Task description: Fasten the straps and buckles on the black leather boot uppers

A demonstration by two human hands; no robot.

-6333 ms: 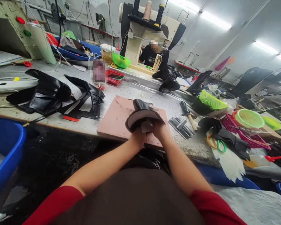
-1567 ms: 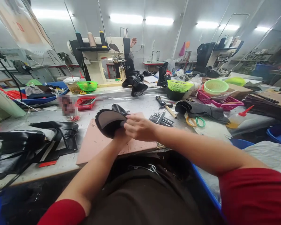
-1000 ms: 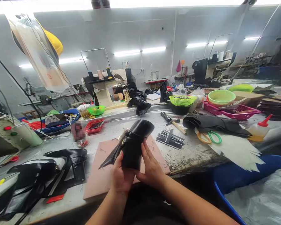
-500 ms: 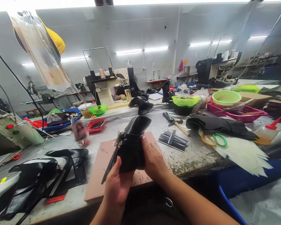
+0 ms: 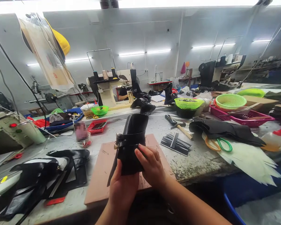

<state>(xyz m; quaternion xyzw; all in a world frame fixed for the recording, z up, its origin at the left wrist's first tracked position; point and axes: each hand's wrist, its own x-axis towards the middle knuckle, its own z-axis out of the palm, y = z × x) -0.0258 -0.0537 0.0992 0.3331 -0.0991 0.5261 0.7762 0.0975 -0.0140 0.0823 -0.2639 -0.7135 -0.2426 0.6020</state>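
"What colour is the boot (image 5: 131, 157) between left hand (image 5: 123, 186) and right hand (image 5: 153, 164)?"
"Black, with a gold buckle (image 5: 115, 146)."
"The board (image 5: 97, 182) beneath?"
"Pink, dark-marked."
"Right of the hands?"
"Strips (image 5: 175, 142) striped black and white; farther out, orange-and-green scissors (image 5: 219, 147)."

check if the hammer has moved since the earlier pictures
No: against the dark strips on the worktable, the hammer lies in the same place; the camera view has shifted.
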